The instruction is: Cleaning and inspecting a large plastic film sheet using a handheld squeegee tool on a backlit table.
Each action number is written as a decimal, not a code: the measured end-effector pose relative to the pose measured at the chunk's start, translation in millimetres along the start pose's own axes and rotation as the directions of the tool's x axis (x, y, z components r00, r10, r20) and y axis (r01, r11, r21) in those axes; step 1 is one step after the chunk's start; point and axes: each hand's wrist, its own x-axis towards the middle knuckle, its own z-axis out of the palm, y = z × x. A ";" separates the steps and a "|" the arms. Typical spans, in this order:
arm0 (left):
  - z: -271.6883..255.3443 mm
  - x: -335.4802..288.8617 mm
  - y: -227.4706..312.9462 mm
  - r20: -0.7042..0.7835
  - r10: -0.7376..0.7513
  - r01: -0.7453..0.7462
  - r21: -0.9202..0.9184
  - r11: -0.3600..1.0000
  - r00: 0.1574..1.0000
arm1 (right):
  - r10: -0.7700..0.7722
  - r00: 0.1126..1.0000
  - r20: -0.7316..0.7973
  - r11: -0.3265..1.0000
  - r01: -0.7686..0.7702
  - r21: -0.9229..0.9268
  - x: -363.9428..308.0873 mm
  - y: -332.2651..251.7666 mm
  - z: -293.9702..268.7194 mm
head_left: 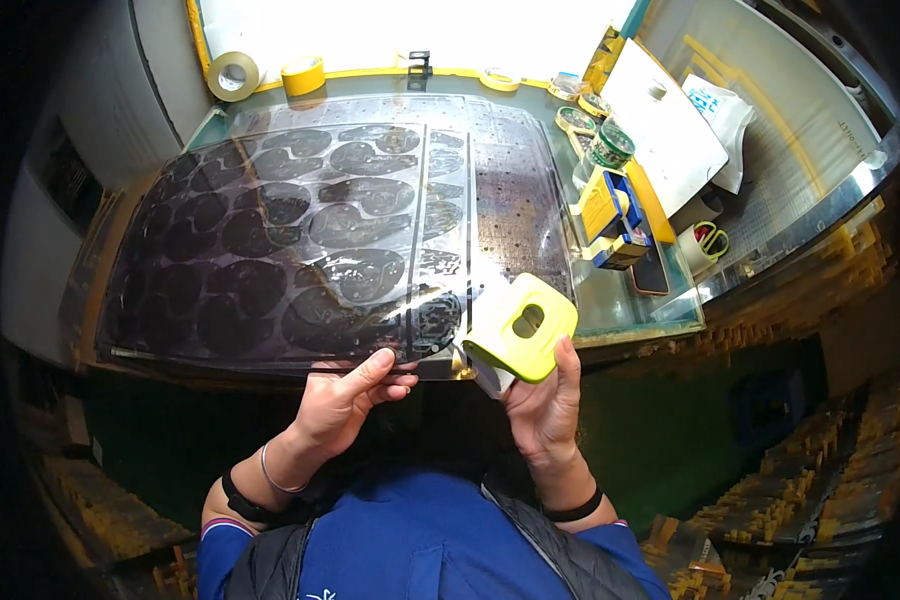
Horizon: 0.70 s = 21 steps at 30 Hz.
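A large dark film sheet [360, 225] with rows of rounded printed shapes lies over the table, its near edge reaching past the table's front. My left hand [342, 398] pinches that near edge between thumb and fingers, left of its right-hand part. In my right hand [548, 410] is a lime-green and white hole punch [545, 325], thumb on its right side and fingers underneath, mostly hidden. The punch sits at the film's near edge, right of my left hand. Whether the edge is inside its slot I cannot tell.
Behind the film are a tan tape roll [233, 77], a yellow tape roll [303, 77] and a bright white panel [420, 35]. To the right stand a blue-yellow tape dispenser [610, 212], a phone [650, 271], and a cup [697, 255] with green-handled scissors [712, 238].
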 end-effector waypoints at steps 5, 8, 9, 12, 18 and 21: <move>0.2 -0.7 -1.0 -0.002 -0.008 0.008 -0.011 1.000 1.000 | 0.016 1.000 0.001 1.000 -0.016 0.008 0.9 2.1 -2.4; -1.6 -1.7 -1.2 0.002 -0.009 0.009 -0.018 1.000 1.000 | 0.023 1.000 0.010 1.000 -0.023 0.015 1.8 3.6 -3.2; -1.0 -1.9 -1.4 0.006 -0.010 0.010 -0.017 1.000 1.000 | 0.017 1.000 -0.002 1.000 -0.017 0.013 1.2 3.2 -3.7; 0.7 -3.0 -1.3 -0.008 -0.018 0.018 -0.014 1.000 1.000 | 0.001 1.000 -0.013 1.000 -0.001 0.012 -0.5 2.9 -4.0; -0.6 -3.6 -2.5 -0.033 -0.030 0.030 -0.022 0.999 0.999 | -0.020 0.999 -0.044 0.997 0.023 0.073 -0.8 7.4 -8.6; -0.9 -4.0 -2.8 -0.028 -0.027 0.026 -0.029 0.999 0.999 | -0.014 0.998 -0.053 0.997 0.017 0.072 -1.5 6.5 -10.2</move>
